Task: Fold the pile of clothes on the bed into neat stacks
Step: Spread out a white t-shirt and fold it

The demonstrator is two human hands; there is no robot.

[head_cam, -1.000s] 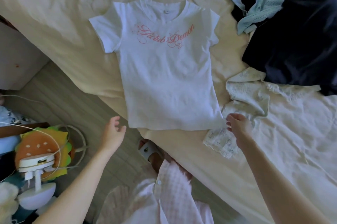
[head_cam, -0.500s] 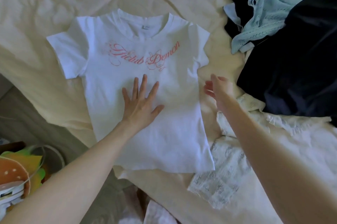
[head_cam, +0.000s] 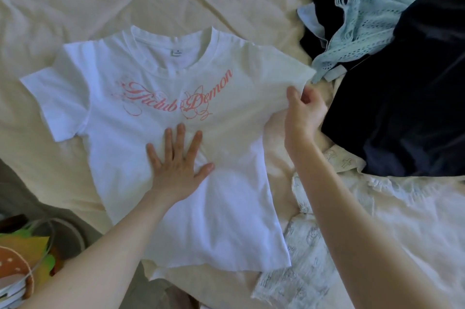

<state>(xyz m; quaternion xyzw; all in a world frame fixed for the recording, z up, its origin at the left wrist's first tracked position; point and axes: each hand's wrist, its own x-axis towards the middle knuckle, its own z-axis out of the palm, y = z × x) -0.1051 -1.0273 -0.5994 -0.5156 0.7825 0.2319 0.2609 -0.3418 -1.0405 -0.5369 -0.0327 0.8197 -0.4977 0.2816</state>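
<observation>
At T-shirt point(head_cam: 161, 112) sleeve edge, right hand point(head_cam: 303, 112) grip.

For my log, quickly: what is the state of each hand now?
Left hand: open, fingers flat on the white T-shirt.
Right hand: closed, pinching the T-shirt's right sleeve.

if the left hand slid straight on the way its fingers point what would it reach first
Probably the pink lettering on the white t-shirt. The left hand lies flat on the shirt with fingers pointing up the chest, and the print sits just beyond the fingertips.
</observation>
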